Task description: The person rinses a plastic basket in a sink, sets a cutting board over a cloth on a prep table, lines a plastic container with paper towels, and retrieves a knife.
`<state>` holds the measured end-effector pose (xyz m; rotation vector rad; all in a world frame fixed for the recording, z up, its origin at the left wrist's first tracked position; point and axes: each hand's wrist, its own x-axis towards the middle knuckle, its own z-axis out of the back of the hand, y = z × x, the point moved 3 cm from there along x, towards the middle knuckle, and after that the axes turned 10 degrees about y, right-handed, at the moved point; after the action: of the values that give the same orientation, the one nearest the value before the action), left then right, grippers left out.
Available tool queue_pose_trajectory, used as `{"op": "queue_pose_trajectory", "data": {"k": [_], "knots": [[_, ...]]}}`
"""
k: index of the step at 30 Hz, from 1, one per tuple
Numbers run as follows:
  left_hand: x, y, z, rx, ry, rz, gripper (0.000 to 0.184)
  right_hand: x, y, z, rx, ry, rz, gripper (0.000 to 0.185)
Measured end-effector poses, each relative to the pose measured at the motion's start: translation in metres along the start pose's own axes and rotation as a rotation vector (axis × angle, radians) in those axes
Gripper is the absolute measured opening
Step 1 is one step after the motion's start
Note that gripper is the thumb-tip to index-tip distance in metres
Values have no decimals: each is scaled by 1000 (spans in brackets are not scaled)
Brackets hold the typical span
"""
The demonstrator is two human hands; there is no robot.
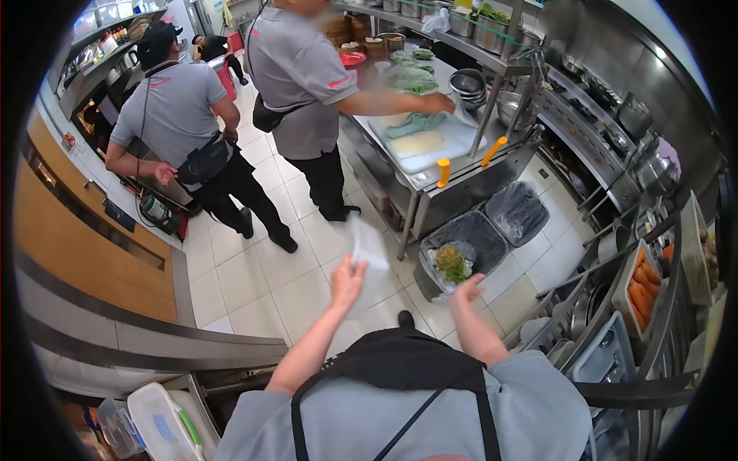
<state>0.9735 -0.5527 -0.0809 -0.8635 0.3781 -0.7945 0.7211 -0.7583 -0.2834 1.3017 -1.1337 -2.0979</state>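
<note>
My left hand (347,284) pinches a thin, whitish, see-through item (370,247), blurred by motion; it may be plastic, but its kind is unclear. My right hand (467,292) is raised with its fingers stretched out and nothing visible in it. Just beyond that hand stands a lined bin (423,270) with green and brown plant scraps (452,263) inside. A second lined bin (518,213) is behind it.
A person (296,84) reaches over leafy greens on a white cutting board (432,157) at the steel table. Another person (181,127) stands at left. A basket of carrots (639,290) is on the right rack; yellow-handled tools (443,173) hang at the table edge.
</note>
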Motion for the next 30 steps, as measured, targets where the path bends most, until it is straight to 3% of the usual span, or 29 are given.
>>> {"op": "queue_pose_trajectory", "data": {"k": [1, 3, 5, 9, 10, 12, 14, 15, 16, 17, 18, 19, 21, 22, 24, 26, 28, 30], "knots": [[-1, -5, -6, 1, 4, 4, 30, -16, -12, -36, -64, 122, 11, 82], [2, -9, -16, -330, 156, 37, 31, -67, -17, -96, -128, 330, 96, 80], [25, 35, 5, -261, 81, 53, 33, -84, -5, -106, -154, 333, 67, 80], [33, 107, 88, 43, -155, 258, 38, -24, 4, -120, -271, 387, 265, 74], [31, 138, 103, 180, -195, 352, 38, -16, 17, -107, -493, 377, 206, 71], [13, 194, 130, 372, -501, 225, 39, 47, 9, -93, -890, 380, 203, 70], [-10, 238, 165, -185, -528, 619, 39, 127, -17, -74, -1124, 629, 261, 59], [-25, 270, 178, -279, -588, 685, 38, 129, -11, -58, -1204, 656, 339, 53], [-38, 295, 182, -378, -653, 753, 38, 167, -37, -52, -1368, 662, 549, 50], [-43, 293, 177, -381, -672, 769, 38, 208, -67, -43, -1668, 740, 461, 48], [-48, 286, 172, -34, -648, 832, 37, 195, -60, -39, -1893, 753, 424, 46], [-48, 278, 169, 311, -609, 882, 36, 197, -67, -49, -1908, 768, 447, 46], [-55, 288, 159, 292, -639, 932, 36, 208, -100, -80, -2156, 1093, 613, 49], [-63, 297, 153, 278, -643, 974, 36, 193, -94, -102, -2283, 1262, 699, 51], [-82, 316, 139, 236, -624, 1067, 35, 138, -73, -169, -2164, 1317, 614, 48], [-96, 323, 127, 166, -522, 1118, 33, 84, -67, -249, -2160, 1408, 899, 50], [-117, 350, 104, 165, -394, 1105, 32, 30, -69, -328, -2044, 1424, 920, 53], [-168, 426, 62, -341, -239, 1335, 34, -56, -61, -389, -2042, 1605, 1096, 49]]}}
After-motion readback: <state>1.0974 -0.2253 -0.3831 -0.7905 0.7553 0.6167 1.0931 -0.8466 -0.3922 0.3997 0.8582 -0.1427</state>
